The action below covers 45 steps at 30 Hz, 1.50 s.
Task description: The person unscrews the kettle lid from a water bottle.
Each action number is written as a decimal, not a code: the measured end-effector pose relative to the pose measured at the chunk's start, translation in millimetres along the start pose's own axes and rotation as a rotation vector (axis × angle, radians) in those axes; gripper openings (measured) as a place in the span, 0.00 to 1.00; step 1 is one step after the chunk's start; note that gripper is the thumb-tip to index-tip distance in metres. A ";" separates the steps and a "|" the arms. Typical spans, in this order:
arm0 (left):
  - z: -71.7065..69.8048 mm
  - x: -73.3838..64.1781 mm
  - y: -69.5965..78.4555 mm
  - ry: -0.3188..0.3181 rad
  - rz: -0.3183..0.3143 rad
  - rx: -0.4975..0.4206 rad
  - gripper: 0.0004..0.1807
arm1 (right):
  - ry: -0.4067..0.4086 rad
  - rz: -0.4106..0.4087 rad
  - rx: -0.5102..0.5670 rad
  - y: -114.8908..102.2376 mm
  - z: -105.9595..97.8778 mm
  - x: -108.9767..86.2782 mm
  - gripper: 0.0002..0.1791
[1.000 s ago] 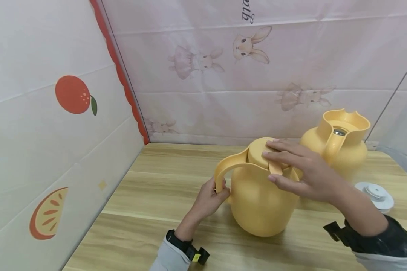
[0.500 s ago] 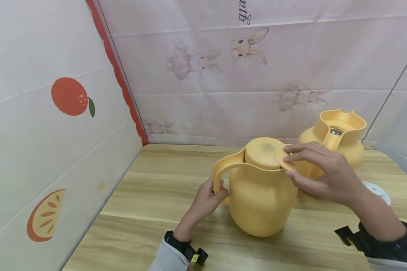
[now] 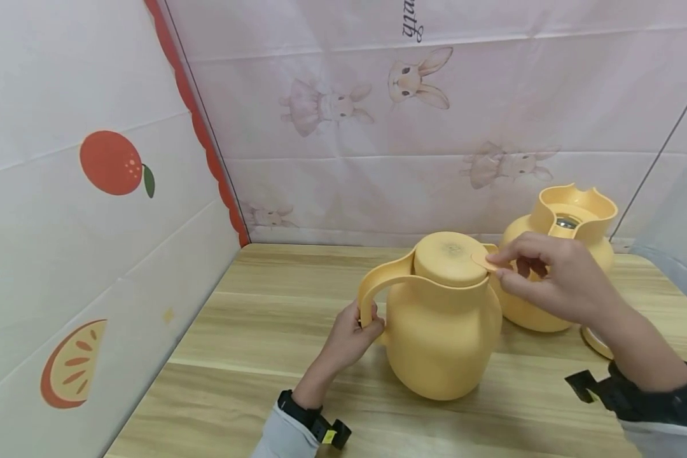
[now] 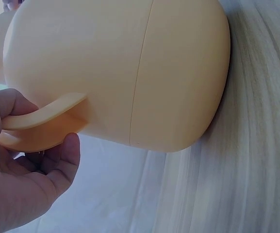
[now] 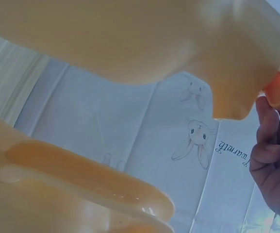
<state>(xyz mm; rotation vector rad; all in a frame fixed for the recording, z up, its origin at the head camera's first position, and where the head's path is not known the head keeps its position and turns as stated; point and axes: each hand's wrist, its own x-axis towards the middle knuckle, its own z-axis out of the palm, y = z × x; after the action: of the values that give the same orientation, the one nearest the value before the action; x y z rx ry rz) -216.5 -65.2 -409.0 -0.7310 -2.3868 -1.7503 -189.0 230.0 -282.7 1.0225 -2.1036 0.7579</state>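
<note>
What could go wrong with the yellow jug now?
The right hand pinches the tab by the lid, so a hard tug might tip the front jug; the left hand holds just its handle. The right hand also looks close to the open-topped back jug, so it could bump that.

A yellow jug (image 3: 441, 337) is standing upright, its handle (image 3: 386, 272) in the left fingers (image 4: 69, 155), the tab (image 3: 482, 261) at its round lid (image 3: 446, 261) between the right fingers (image 3: 521, 247).
</note>
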 end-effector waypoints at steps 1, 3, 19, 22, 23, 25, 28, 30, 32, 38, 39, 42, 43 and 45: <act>-0.1 -0.1 -0.1 0.000 0.000 0.000 0.04 | -0.021 0.041 0.003 -0.8 -1.6 1.2 0.15; -0.1 -0.2 -0.7 -0.001 0.000 0.000 0.04 | -0.070 0.131 0.002 -2.3 -4.5 3.5 0.15; 0.7 0.0 -1.7 0.007 0.019 -0.005 0.04 | -0.215 0.424 -0.064 3.4 -9.6 19.0 0.01; 1.1 0.2 -2.2 0.008 0.016 -0.008 0.04 | -0.245 0.456 -0.098 7.2 -8.6 23.8 0.05; 1.3 0.3 -2.4 0.007 0.014 -0.008 0.04 | -0.259 0.464 -0.108 8.6 -8.3 25.4 0.06; 1.6 0.4 -2.8 0.008 0.013 -0.007 0.04 | -0.296 0.482 -0.109 11.2 -8.0 28.9 0.08; 1.8 0.4 -3.3 0.009 0.010 -0.004 0.04 | -0.347 0.533 -0.097 14.1 -8.0 34.4 0.11; 1.6 0.0 -3.1 0.010 0.010 -0.006 0.04 | -0.372 0.577 -0.092 15.4 -7.9 38.7 0.14; 1.4 0.0 -3.2 0.010 0.010 -0.008 0.04 | -0.387 0.614 -0.093 15.9 -7.8 43.0 0.16; 1.1 -0.2 -3.1 0.005 -0.004 -0.023 0.05 | -0.403 0.639 -0.081 16.4 -5.5 56.6 0.13; 0.9 -0.6 -1.8 0.004 -0.009 -0.025 0.05 | -0.402 0.634 -0.084 16.7 -4.7 59.3 0.13; -0.1 -3.4 9.8 -0.003 -0.013 -0.028 0.05 | -0.401 0.621 -0.120 17.7 -1.3 67.8 0.12; -0.7 -4.5 14.5 -0.005 -0.015 -0.030 0.05 | -0.403 0.623 -0.126 17.9 -0.1 70.3 0.12; -2.1 -6.7 24.4 -0.010 -0.017 -0.028 0.05 | -0.408 0.621 -0.145 18.1 2.0 74.6 0.11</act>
<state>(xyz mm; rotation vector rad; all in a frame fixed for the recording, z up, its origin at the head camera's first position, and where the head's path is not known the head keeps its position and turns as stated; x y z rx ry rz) -200.6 -63.7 -389.2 -0.7273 -2.3867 -1.7943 -239.5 205.4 -230.3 0.4575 -2.8392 0.7031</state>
